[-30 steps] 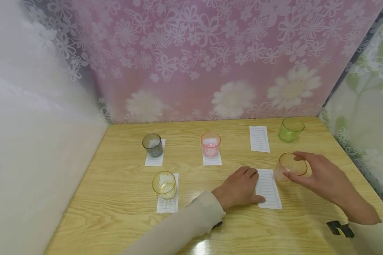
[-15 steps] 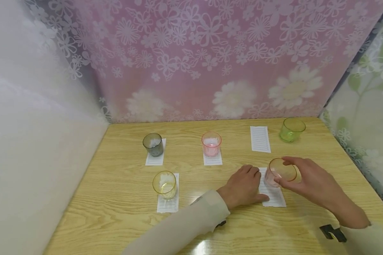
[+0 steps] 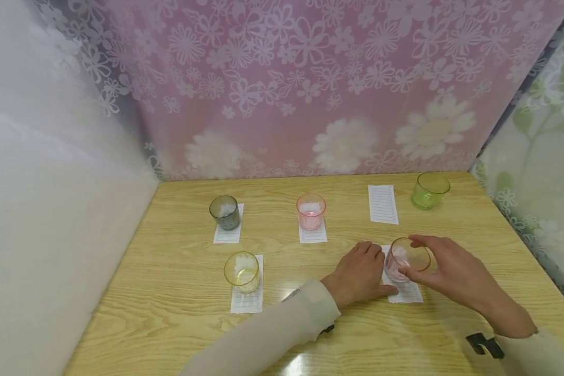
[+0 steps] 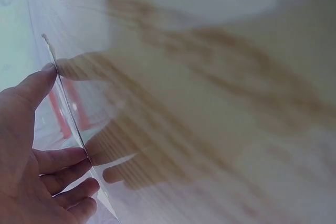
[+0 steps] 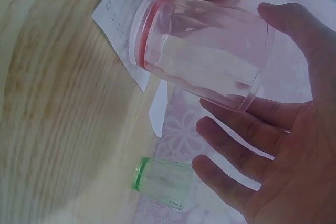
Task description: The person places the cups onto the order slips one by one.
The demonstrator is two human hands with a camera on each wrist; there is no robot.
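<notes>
One orange-rimmed cup (image 3: 397,261), pinched near the rim by the right hand (image 3: 460,277), over the upper part of a lined paper slip (image 3: 406,294) — base contact cannot be told. One left hand (image 3: 357,277), fingers loosely spread, touching the slip's left edge. Possible faults: slip dragged askew, should the base catch it; cup tipped, should the rim pinch release unevenly — or cup knocking the left hand, so close beside.

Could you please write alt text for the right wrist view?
The right hand holds a clear pinkish cup on or just above a lined paper slip. Beyond it, a green cup stands on the wooden table.
</notes>
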